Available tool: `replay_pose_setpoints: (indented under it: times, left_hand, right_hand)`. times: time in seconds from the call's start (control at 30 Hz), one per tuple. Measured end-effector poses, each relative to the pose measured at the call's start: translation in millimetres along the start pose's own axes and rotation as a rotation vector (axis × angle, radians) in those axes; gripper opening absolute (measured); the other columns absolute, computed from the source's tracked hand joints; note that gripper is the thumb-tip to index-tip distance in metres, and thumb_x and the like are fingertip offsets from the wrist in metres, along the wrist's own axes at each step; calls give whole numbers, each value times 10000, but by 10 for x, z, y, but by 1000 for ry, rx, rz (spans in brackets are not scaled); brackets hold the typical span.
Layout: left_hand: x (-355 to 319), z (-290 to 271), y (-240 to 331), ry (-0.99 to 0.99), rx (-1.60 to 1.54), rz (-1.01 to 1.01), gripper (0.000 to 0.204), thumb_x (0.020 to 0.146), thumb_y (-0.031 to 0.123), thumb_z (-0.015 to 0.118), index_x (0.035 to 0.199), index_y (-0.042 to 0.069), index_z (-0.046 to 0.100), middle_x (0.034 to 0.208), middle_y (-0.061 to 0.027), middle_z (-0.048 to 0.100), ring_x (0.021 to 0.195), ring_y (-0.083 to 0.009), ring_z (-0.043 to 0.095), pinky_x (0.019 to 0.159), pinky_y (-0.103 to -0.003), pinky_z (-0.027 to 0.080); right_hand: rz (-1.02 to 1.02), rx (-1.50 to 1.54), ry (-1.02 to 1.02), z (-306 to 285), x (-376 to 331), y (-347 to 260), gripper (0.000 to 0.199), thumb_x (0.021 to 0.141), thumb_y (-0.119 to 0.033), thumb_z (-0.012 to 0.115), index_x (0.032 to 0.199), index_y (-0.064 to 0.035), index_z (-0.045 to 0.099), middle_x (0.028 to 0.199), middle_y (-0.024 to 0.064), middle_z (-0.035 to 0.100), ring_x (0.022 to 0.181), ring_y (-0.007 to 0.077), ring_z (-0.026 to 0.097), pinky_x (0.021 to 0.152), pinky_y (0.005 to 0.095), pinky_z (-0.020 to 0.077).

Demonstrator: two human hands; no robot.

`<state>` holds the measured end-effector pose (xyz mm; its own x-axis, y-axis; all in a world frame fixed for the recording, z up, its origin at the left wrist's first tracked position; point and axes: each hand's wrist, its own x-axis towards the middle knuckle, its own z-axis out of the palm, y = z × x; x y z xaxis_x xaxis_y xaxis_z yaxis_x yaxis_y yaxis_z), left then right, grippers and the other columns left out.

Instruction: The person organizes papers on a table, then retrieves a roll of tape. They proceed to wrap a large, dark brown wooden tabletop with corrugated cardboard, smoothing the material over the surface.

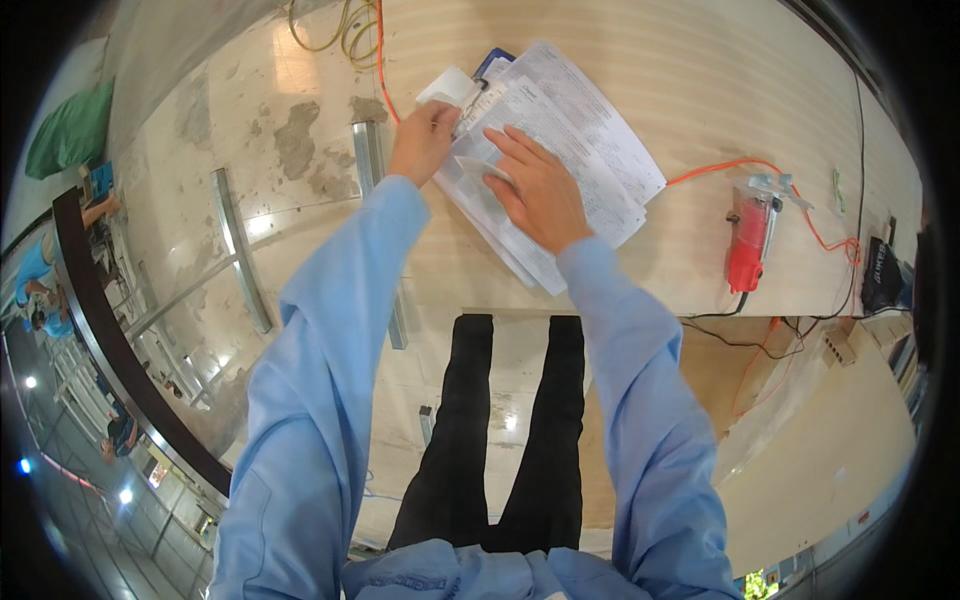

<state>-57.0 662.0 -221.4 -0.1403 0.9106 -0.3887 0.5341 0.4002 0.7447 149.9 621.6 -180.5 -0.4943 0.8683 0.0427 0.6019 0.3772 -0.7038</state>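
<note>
A fanned stack of printed paper sheets lies on a light wooden board. My right hand lies flat on the sheets with fingers spread, pressing them down. My left hand pinches the upper left corner of the stack, beside a small folded white slip. A dark blue clipboard edge peeks out from under the papers. Both arms wear light blue sleeves.
A red handheld power tool with an orange cord lies on the board to the right. Yellow and orange cables coil at the top. Metal rails lie on the floor at left. Other people are at the far left.
</note>
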Motion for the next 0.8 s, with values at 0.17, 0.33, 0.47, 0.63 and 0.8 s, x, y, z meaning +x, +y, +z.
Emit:
replay_pose_setpoints:
  times: [0.17, 0.33, 0.47, 0.63, 0.8]
  left_hand:
    - [23, 120, -120, 145, 297, 181, 191, 830, 144, 709, 992, 44, 705, 923, -117, 679, 848, -265, 671, 751, -357, 523]
    - [122, 209, -90, 139, 576, 252, 144, 788, 167, 731, 847, 43, 690, 917, -117, 666, 889, -307, 654, 769, -410, 516]
    - [266, 177, -83, 24, 629, 206, 162, 759, 189, 738, 832, 52, 691, 918, -123, 667, 899, -320, 650, 783, -425, 518]
    - [380, 95, -121, -149, 603, 209, 192, 719, 213, 748, 800, 52, 682, 895, -138, 659, 904, -326, 643, 797, -432, 519]
    - [374, 43, -90, -149, 523, 192, 184, 730, 204, 737, 803, 51, 666, 908, -145, 661, 901, -329, 639, 780, -430, 515]
  right_hand:
    - [59, -317, -354, 226, 200, 306, 145, 940, -164, 584, 990, -59, 671, 1459, 40, 501, 1412, 258, 382, 1125, 441, 368]
    - [-38, -365, -366, 311, 128, 378, 173, 924, -137, 575, 1045, -75, 682, 1521, 48, 429, 1440, 258, 335, 1151, 449, 332]
    - [-55, -394, -379, 380, 214, 368, 222, 899, -97, 576, 1091, -70, 683, 1539, 59, 404, 1450, 275, 315, 1159, 457, 316]
    - [6, -348, -412, 402, 363, 316, 220, 890, -91, 576, 1073, -70, 696, 1551, 58, 389, 1459, 275, 298, 1163, 479, 298]
    - [59, -361, -481, 409, 434, 272, 238, 927, -120, 538, 1105, -49, 679, 1555, 62, 376, 1462, 291, 284, 1156, 507, 301]
